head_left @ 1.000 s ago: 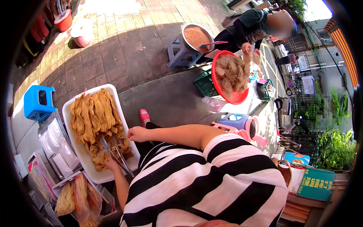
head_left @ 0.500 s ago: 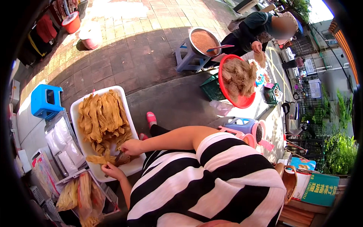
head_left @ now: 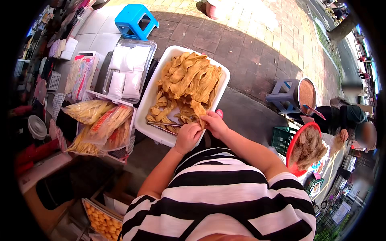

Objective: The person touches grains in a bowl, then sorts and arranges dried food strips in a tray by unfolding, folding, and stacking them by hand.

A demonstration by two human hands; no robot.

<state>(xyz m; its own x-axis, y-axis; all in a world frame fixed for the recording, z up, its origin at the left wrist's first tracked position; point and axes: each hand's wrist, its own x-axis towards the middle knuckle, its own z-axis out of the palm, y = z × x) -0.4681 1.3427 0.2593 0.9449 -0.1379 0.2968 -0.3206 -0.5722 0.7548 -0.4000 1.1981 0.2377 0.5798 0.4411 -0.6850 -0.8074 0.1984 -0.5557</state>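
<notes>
A white plastic tub [head_left: 141, 124] in front of me holds a heap of limp, yellow-brown pickled greens [head_left: 193, 76]. Pinched in my right hand [head_left: 217, 124] is the end of one strip [head_left: 198, 111] at the tub's near edge. My left hand [head_left: 189, 138] is closed right beside it, fingers curled against the same strip's lower end; what lies inside the fingers is partly hidden. A thin metal tool [head_left: 165, 125] lies across the near left part of the tub, its end reaching my left hand. Whether that hand touches it, I cannot tell.
Bagged yellow strips [head_left: 98, 124] fill a crate at left, beside a clear tray of white packets [head_left: 128, 68]. A blue stool [head_left: 136, 22] stands beyond. At right are a basin of reddish grains [head_left: 306, 94], a red basin [head_left: 295, 148] and a bending person [head_left: 350, 118].
My view has swung, shifting the tub rightward in the picture. Both hands have come together at its near edge; earlier they were apart, with a strip stretched by the left hand.
</notes>
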